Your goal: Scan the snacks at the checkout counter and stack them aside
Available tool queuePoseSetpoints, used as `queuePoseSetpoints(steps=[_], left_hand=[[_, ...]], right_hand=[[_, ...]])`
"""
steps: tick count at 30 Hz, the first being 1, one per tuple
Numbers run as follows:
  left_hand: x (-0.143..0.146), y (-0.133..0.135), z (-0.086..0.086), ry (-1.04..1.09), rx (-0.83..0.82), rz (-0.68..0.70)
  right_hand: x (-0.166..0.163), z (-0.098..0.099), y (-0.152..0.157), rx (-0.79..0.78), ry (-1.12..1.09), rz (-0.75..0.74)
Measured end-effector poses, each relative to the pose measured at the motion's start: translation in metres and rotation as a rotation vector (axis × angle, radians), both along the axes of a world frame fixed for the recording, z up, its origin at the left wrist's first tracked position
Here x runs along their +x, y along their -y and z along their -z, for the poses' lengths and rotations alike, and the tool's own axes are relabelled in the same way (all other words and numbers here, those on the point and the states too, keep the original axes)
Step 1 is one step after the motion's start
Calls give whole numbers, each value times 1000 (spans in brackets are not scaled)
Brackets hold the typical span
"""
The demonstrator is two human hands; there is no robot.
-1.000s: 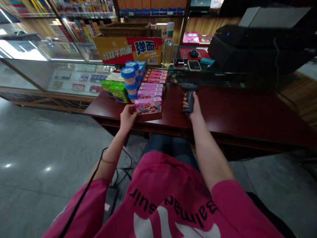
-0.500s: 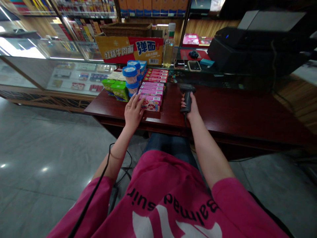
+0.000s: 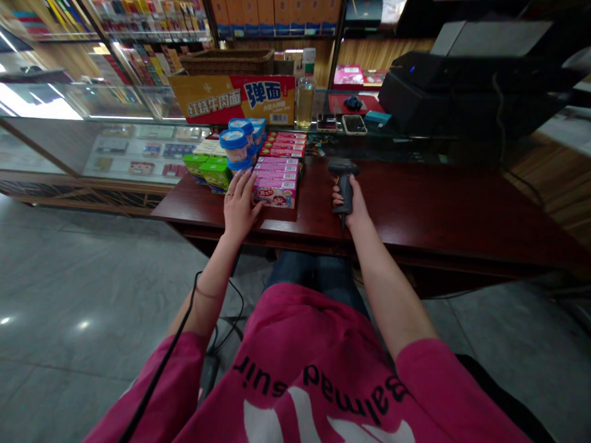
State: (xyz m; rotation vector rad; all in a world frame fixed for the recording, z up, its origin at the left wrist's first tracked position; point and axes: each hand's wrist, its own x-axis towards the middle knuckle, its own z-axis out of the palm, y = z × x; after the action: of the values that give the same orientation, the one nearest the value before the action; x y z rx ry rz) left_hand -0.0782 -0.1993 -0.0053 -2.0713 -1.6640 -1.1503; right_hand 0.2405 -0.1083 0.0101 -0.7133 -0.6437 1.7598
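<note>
My right hand is wrapped round the handle of a black barcode scanner, its cord hanging down toward the table's front edge. My left hand lies with fingers stretched out at the left end of a row of pink boxes, the thumb by the front box. Just beyond its fingertips stand stacked tubs with blue lids; whether the fingers touch them I cannot tell. Green packs sit left of the tubs. Behind the pink boxes is a row of red boxes.
Everything rests on a dark red wooden table. Behind it are a noodle carton, a bottle of yellowish liquid, two phones and a mouse. A black machine occupies the back right, a glass display case the left.
My left hand has drawn slightly left and back from the front pink box, uncovering more of its face. The scanner stays in my right hand. The whole view has shifted slightly.
</note>
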Motion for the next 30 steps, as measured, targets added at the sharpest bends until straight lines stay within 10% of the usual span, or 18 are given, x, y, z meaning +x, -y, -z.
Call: queuePoseSetpoints(steps=[8,15,22,30], left_hand=[[0,11,4,-62,37,206],[77,4,10,-16,-18,370],[167,-55,7,55,-114,345],[191,-132,10,137,-193,227]], right_hand=[[21,2,-4,-17,-32,-29],[67,4,-8,-112,-95,-18],[113,-1,8,-78,-53,141],[113,3,22,19,133,190]])
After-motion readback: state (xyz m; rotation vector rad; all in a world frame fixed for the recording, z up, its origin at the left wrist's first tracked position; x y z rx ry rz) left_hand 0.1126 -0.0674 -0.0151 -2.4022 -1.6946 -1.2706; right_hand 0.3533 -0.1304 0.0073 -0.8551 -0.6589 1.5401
